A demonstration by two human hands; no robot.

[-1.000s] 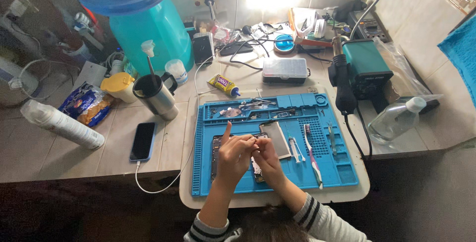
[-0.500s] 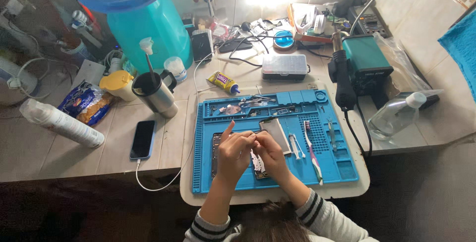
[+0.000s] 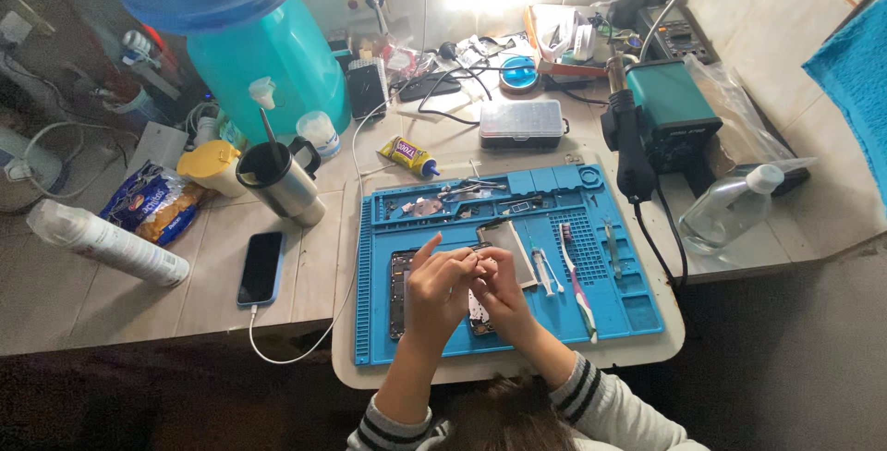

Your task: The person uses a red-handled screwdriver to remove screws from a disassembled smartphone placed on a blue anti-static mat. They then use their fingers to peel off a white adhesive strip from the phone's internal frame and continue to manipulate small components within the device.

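Both my hands meet over the front middle of a blue repair mat. My left hand has its index finger raised and its other fingertips pinched against those of my right hand. What they pinch is too small to make out. Beneath them lies an opened dark phone, partly hidden by my hands. A grey rectangular phone part rests just behind my right hand. To the right lie a toothbrush and a small slim tool.
A black phone on a white cable lies left of the mat, near a steel mug and a white spray can. Behind the mat: a glue tube, a clear parts box, a teal hot-air station, a plastic bottle.
My hands have stayed over the opened phone with only slight finger movement; the view has shifted a little.
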